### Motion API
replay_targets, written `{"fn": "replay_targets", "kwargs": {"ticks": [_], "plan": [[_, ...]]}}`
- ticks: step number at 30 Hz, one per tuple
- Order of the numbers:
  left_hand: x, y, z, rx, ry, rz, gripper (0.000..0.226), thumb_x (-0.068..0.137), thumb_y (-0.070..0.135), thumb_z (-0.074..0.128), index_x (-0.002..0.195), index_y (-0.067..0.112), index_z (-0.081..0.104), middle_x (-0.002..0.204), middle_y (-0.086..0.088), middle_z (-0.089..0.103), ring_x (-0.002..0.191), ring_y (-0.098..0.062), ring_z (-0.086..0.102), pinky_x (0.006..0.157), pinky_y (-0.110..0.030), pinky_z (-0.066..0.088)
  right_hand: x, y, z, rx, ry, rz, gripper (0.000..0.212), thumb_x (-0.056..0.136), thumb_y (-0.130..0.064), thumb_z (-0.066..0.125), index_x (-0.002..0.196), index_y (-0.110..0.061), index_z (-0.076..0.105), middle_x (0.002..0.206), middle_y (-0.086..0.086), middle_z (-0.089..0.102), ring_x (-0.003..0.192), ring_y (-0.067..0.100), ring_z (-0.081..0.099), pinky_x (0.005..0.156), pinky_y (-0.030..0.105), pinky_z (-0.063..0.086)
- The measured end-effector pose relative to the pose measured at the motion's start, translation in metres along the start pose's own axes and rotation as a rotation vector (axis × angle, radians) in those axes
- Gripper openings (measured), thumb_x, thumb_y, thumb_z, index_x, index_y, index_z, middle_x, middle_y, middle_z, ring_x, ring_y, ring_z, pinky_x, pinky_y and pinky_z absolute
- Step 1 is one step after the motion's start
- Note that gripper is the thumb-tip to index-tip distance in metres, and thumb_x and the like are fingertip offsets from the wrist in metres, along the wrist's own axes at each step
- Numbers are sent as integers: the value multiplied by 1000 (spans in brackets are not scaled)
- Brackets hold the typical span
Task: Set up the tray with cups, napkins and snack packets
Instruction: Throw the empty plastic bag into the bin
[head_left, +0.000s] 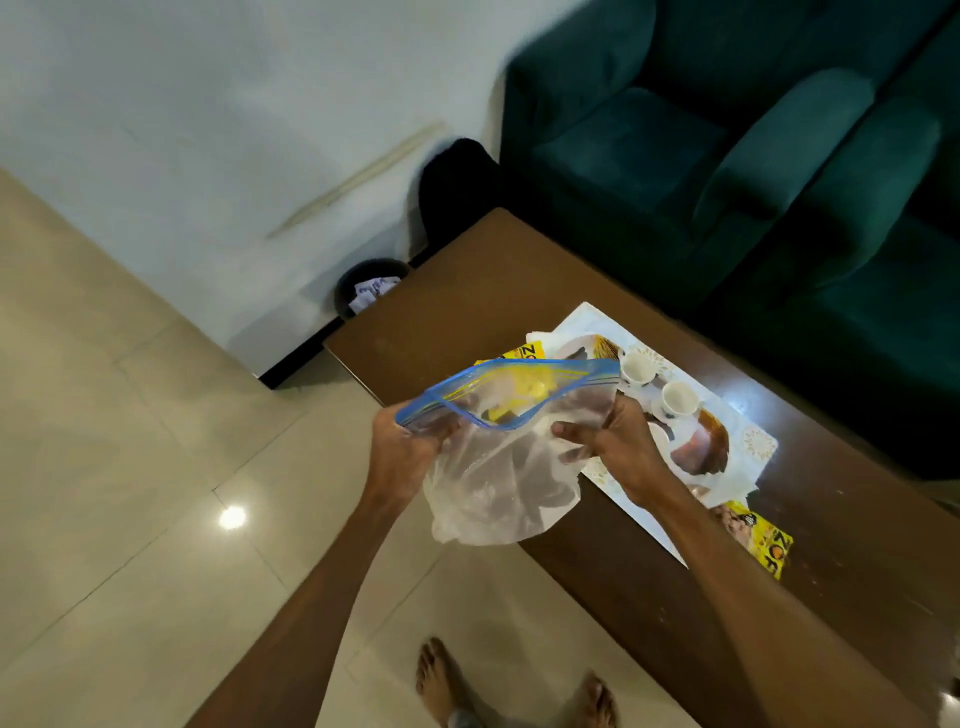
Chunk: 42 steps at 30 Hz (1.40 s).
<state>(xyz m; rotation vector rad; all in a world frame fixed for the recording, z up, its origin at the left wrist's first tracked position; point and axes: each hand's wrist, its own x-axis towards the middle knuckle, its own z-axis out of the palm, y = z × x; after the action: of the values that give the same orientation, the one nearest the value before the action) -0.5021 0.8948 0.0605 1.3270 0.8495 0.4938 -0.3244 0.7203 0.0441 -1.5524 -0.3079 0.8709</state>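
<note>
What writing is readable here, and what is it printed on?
"ZO": large black letters on the yellow snack packet at the near end of the tray; the rest is too blurred.
"Z": on the yellow snack packet behind the zip bag; the rest is hidden.
Paper scraps in the bin: unreadable.

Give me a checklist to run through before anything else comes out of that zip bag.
1. Both hands hold the zip bag: left hand, right hand: ok.
2. Bag mouth open: ok.
3. Something yellow is inside the bag: ok; what it is: cannot tell.
4. Two cups upright on the tray: ok.
5. Snack packet at the tray's near end: ok.
6. Napkins on the tray: cannot tell.
</note>
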Motion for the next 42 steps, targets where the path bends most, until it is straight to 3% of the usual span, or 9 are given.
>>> {"fn": "replay_targets", "kwargs": {"ticks": [5,12,17,23,26,30,34,37,42], "plan": [[35,47,-52,32,0,58,23,79,-5,75,85,16,82,67,-2,74,56,-11,61,52,-28,53,30,-36,81,18,128,-30,18,79,12,74,97,10,71,90,24,72,77,34,66,60,41,55],[110,86,-116,68,112,82,29,64,1,62,77,18,81,72,-14,75,62,-23,63,58,-43,53,101,-82,167,-54,99,-127,20,73,10,67,85,-2,79,76,24,73,63,35,63,51,40,54],[194,96,-148,105,184,72,21,76,-13,69,86,3,79,84,-31,73,72,-29,67,72,-61,57,191,-102,211,-82,97,-167,11,69,-8,69,75,-11,78,58,3,69,46,19,57,46,29,50],[305,111,-173,73,218,89,25,82,-11,69,96,7,80,89,-9,80,84,-21,75,79,-39,61,304,-116,259,-169,177,-117,31,78,7,67,70,-22,77,70,7,75,64,15,69,58,38,58],[358,115,-181,91,221,134,28,82,-14,67,103,1,79,98,-10,80,97,-22,76,90,-35,59,358,-118,282,-211,201,-150,20,86,7,63,82,-8,76,78,9,74,74,13,68,64,31,56],[439,88,-190,257,186,149,38,88,-13,60,117,7,74,114,-2,77,112,-12,70,104,-29,51,429,-96,306,-303,230,-121,27,97,-3,56,74,-14,51,61,-5,47,53,-4,48,56,26,35],[514,25,-202,349,93,126,40,96,-3,62,135,3,61,133,-10,67,127,-21,61,109,-28,46,494,-50,323,-308,251,-99,29,103,-5,48,115,-32,52,92,-7,59,84,-5,57,74,19,47],[564,-40,-211,421,1,133,47,94,-3,62,139,-6,51,141,-19,56,133,-33,53,115,-37,41,546,11,331,-321,363,-7,20,101,-2,49,115,-9,62,107,15,66,101,28,64,85,38,50],[624,-142,-224,563,-14,107,52,83,-21,58,133,-7,57,137,-15,57,129,-26,50,108,-1,27,602,111,340,-291,493,153,20,94,9,49,105,9,65,102,20,69,98,31,65,86,48,52]]}}
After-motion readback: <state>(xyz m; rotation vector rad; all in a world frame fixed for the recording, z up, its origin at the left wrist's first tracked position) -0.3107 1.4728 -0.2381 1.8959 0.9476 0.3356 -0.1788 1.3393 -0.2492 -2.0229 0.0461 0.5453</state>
